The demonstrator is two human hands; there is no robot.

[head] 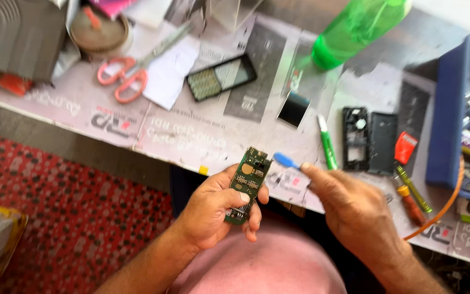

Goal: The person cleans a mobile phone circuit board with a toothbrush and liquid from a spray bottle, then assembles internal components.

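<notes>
- The left hand (213,209) grasps a green circuit board (248,184), thumb across its lower face and fingers wrapped round the far edge; the board stands nearly upright, its top tipped toward 1 o'clock, just in front of the table (191,139) edge.
- The board looks light, thin and stiff, with small parts soldered on its face, so it is probably fragile; the bare long edges are the safe place to pinch it, as the hand partly does now.
- The right hand (349,207) sits at 3 o'clock of the board, wrist low, fingers reaching toward 10 o'clock. It pinches a small blue tool (286,160) whose tip pokes out past the fingertips, near the board's top corner but apart from it.
- The right hand is blurred, so how tightly it pinches I cannot tell for sure.
- Both forearms rise from the bottom of the view over a pink lap.
- On the table at 12 o'clock of the board lie a dark keypad frame (221,77) and a small screen (294,109).
- At 2 o'clock lie a green pen (327,144) and two black phone shells (369,139).
- At 10 o'clock lie pink scissors (123,76).
- At 1 o'clock, farther off, lies a green bottle (354,27).
- A blue tray (444,114) stands at the right edge.
</notes>
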